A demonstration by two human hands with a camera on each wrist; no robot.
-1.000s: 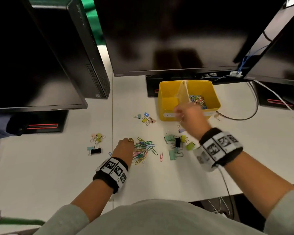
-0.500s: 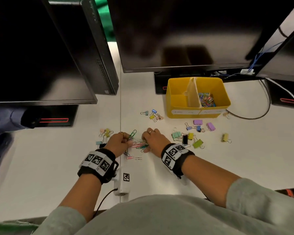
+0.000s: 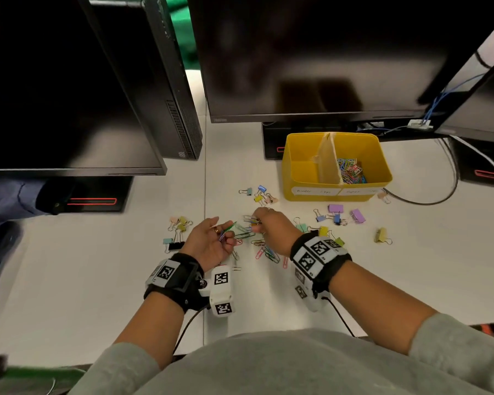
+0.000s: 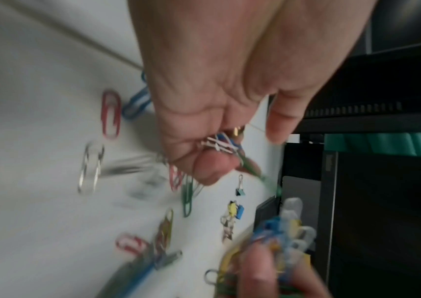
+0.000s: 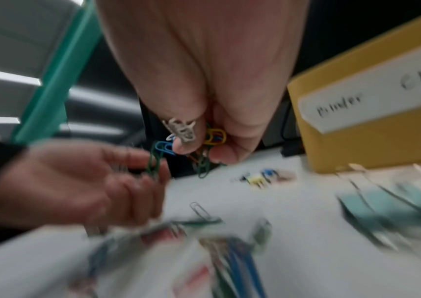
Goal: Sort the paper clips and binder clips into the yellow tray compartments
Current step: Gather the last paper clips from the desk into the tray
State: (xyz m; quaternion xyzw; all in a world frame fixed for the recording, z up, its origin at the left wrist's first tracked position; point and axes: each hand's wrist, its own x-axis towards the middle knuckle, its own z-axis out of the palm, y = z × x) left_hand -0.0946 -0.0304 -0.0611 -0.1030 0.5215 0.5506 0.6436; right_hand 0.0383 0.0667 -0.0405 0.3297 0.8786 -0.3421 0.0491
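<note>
Step in hand: gathering loose paper clips off the white desk [image 3: 97, 275] with both hands, judged mid-pickup.

Left hand [image 3: 208, 243]: palm turned up, fingers curled round a few paper clips; a green clip [image 3: 228, 227] sticks out past the fingertips (the left wrist view also shows white and blue wire tucked in the curl).

Right hand [image 3: 271, 229]: knuckles up, fingertips pinching a small bunch of clips [image 5: 209, 145], yellow, blue and green among them.

Loose paper clips [image 3: 264, 249]: strewn on the desk between and just near of the two hands.

Binder clips: several small groups, one left of the left hand [image 3: 178, 230], one just near-left of the tray [image 3: 258, 193], and more to the right of the right hand [image 3: 340, 216].

Yellow tray [image 3: 294, 166]: far right of the hands, split by a divider; right compartment holds a heap of paper clips [image 3: 350, 171], left compartment looks empty. Its front labels are only partly legible.

Progress: partway, I judge; no binder clips sorted yet.

What could go wrong: the clips look tangled together, so lifting the bunch may drag extras along or shed some on the way to the tray. A loose hold on the protruding green clip could drop it. A careless release near the divider could land paper clips in the left, binder-clip side.
</note>
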